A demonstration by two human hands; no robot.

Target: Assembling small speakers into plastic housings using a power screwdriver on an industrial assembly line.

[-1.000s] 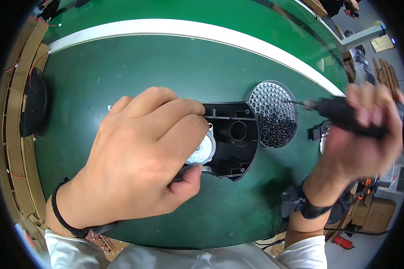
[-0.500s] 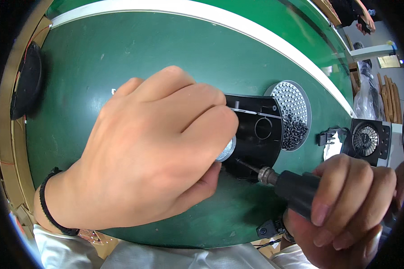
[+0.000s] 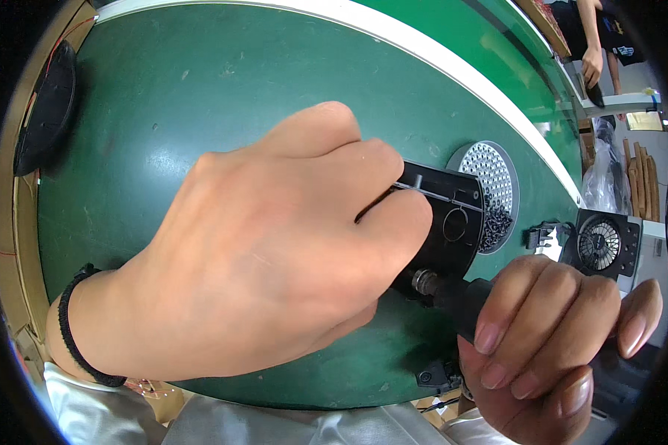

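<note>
The black curved plastic housing (image 3: 453, 245) sits over the green tabletop (image 3: 200, 81), and I see the person's left hand (image 3: 274, 237) clamped on its left part, fingers curled over it and covering much of it. The right hand (image 3: 545, 345) is wrapped firmly round a black cylindrical screwdriver (image 3: 462, 302) with a metal collar, which reaches the housing's near edge; I can't make out the tip. Just beyond the housing, to its right, stands a round grey dimpled dish (image 3: 488, 165) with small black screws (image 3: 495, 228) heaped inside. Farther right of the housing is a black square fan (image 3: 600, 245).
</note>
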